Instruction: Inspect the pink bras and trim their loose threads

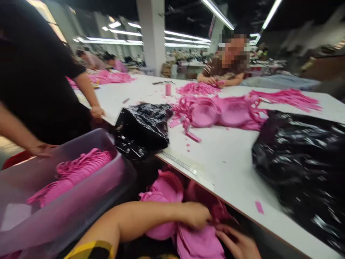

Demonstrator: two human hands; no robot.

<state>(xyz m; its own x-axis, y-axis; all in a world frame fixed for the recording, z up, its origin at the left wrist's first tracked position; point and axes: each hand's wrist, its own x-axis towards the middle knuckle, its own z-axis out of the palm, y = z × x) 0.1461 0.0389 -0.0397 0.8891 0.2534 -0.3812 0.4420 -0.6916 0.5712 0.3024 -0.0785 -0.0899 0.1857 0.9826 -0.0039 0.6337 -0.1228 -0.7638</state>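
Note:
My left hand [198,215] reaches across from the left, somewhat blurred, with its fingers curled in at the edge of the stacked pink bras [199,241] below the table edge. Close by on the right, my right hand [238,240] has its fingers stretched out and touches the side of the same stack. More pink bra cups [168,187] stand upright just behind my left forearm. Darker pink pieces [207,199] lie in shadow under the table edge, partly hidden by my left hand.
A white table [229,154] bears a pile of pink bras [226,111], pink straps [291,99] and black plastic bags [142,129] [304,158]. At left, a person in black holds a translucent bin [88,183] with pink straps inside. Another person [226,68] works across the table.

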